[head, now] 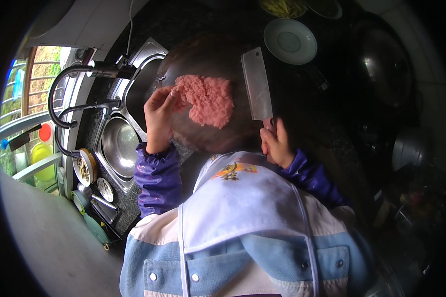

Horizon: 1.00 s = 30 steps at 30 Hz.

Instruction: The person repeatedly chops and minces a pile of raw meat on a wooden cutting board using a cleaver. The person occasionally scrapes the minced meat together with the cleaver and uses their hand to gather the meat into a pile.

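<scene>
Minced pink meat (212, 100) lies spread in a flat patch on a round, dark chopping board (208, 141). At the meat's left edge, my left hand (161, 105) pinches a bit of it between thumb and fingers. My right hand (277, 144) is closed round the handle of a cleaver (257, 87). The cleaver's broad metal blade points away from me, to the right of the meat and apart from it. Whether the blade touches the board cannot be told.
A steel sink (148, 46) with dark taps (65, 70) and a metal bowl (120, 146) is at the left. A pale plate (290, 41) lies beyond the cleaver, near a dish of yellow shreds (284, 7). A dark wok (384, 67) is at the right.
</scene>
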Available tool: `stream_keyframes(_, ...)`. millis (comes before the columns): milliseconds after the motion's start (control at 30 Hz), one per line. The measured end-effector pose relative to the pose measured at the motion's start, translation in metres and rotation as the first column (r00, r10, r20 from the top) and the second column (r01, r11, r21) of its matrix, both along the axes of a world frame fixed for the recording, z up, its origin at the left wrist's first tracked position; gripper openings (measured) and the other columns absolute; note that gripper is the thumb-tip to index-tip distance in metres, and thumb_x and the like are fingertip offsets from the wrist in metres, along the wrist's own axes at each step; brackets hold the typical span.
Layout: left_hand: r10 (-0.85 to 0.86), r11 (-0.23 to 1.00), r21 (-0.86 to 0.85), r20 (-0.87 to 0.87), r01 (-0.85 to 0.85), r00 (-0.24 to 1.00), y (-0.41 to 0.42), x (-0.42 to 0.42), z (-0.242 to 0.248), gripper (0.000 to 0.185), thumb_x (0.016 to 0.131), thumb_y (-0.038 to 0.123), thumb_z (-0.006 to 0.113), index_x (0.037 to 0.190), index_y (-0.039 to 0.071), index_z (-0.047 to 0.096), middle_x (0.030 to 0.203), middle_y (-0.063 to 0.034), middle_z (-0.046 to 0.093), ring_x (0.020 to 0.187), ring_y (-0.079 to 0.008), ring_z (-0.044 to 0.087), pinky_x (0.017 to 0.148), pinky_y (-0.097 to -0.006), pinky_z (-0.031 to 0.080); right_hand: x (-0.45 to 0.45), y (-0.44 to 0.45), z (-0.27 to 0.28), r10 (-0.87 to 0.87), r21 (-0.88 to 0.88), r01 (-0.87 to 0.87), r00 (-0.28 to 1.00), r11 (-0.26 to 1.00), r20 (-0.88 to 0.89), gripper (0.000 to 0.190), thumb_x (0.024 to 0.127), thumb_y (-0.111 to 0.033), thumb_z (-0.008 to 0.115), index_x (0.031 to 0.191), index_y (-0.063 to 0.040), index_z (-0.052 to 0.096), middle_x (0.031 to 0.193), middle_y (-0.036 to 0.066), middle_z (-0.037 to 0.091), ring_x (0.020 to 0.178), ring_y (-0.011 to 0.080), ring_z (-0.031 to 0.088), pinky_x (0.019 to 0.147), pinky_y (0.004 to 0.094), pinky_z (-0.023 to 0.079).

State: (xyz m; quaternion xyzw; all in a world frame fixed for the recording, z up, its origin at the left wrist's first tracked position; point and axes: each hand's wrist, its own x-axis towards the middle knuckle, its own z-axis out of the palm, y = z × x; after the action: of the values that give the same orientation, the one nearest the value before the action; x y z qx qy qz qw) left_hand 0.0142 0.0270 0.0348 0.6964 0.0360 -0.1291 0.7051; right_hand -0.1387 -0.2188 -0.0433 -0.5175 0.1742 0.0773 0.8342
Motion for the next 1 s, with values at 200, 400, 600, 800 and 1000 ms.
stream_keyframes(200,-0.066,0.926,0.344,-0.257,0.155,0.964,0.014,0.0,-0.071,0.025,0.093,0.021,0.048,0.098,-0.001,0.058,0.083,-0.0097,0.066,0.073,-0.0169,0.064,0.058,-0.0259,0.049,-0.002,0.004,0.0,-0.02,-0.007,0.02,0.999,1.0,-0.033,0.017,0.089,-0.011,0.05,0.1,-0.007,0.037,0.069,0.002,0.043,0.042,0.008,0.04,0.038,0.0209,0.036)
stream_keyframes(400,-0.161,0.598,0.774,0.369,-0.207,0.915,0.044,0.048,-0.122,0.022,0.085,0.019,0.058,0.089,-0.002,0.061,0.071,-0.013,0.062,0.066,-0.0219,0.063,0.057,-0.0311,0.047,-0.005,0.01,0.001,-0.035,0.007,0.035,0.999,0.999,-0.023,0.015,0.09,-0.015,0.051,0.096,-0.007,0.04,0.065,0.002,0.045,0.041,0.0071,0.041,0.038,0.0208,0.035)
stream_keyframes(600,-0.189,0.878,0.432,-0.086,0.207,0.978,0.01,0.096,-0.137,0.023,0.08,0.021,0.059,0.088,0.0,0.062,0.073,-0.0153,0.063,0.071,-0.0304,0.062,0.062,-0.0372,0.048,-0.01,0.012,-0.002,-0.041,0.037,0.046,0.991,0.998,-0.124,0.013,0.091,-0.016,0.05,0.096,-0.008,0.041,0.061,0.004,0.046,0.04,0.0104,0.042,0.038,0.0224,0.035)
stream_keyframes(800,-0.756,0.373,0.928,0.305,-0.001,0.58,-0.036,-0.012,-0.07,0.027,0.079,0.015,0.055,0.104,0.004,0.058,0.106,-0.0145,0.058,0.095,-0.0341,0.057,0.081,-0.0419,0.046,-0.016,0.01,-0.001,-0.111,-0.038,0.107,0.987,0.993,-0.115,0.015,0.09,-0.016,0.05,0.097,-0.007,0.041,0.063,0.004,0.046,0.043,0.0118,0.044,0.038,0.0232,0.036)
stream_keyframes(1000,-0.617,0.622,0.779,0.549,-0.077,0.563,-0.007,-0.038,-0.054,0.028,0.069,0.002,0.058,0.097,0.007,0.063,0.103,-0.0129,0.059,0.097,-0.0333,0.055,0.081,-0.0405,0.045,-0.011,0.02,-0.002,-0.037,-0.023,0.035,0.994,0.999,-0.104,0.012,0.091,-0.012,0.045,0.101,-0.007,0.041,0.066,0.006,0.047,0.045,0.0131,0.046,0.041,0.023,0.038)
